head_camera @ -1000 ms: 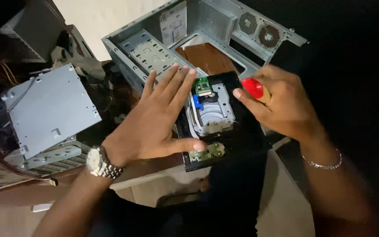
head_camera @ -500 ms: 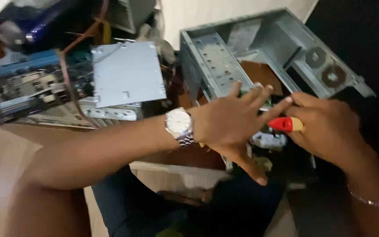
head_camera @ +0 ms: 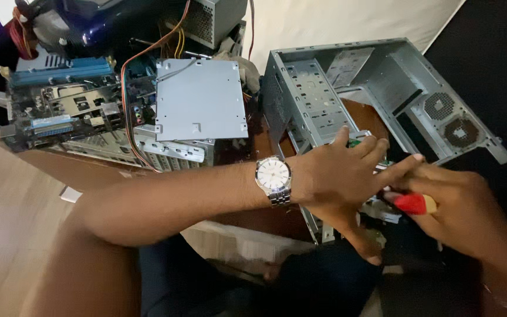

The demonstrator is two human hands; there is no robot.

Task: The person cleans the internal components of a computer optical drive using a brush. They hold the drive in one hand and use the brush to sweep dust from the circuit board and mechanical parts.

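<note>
— Hands first: where are they?

— Left hand point(head_camera: 338, 176) lies flat, fingers spread over a small drive part point(head_camera: 377, 206) at the front of the open grey case point(head_camera: 382, 76). Right hand point(head_camera: 465, 214) is clenched round a red-handled screwdriver point(head_camera: 413, 203), its axis pointing left toward the part, just beside the left fingertips.

— Any labels?

— None legible. A grey metal drive box point(head_camera: 200, 100) and a motherboard point(head_camera: 66, 111) lie well to the left.

1. An open grey metal computer case point(head_camera: 382, 76) lies just behind the grip.
2. A flat grey metal panel point(head_camera: 200, 100) sits well left of the grip.
3. A green motherboard point(head_camera: 66, 111) lies farther left, beside orange cables point(head_camera: 125, 105).
</note>
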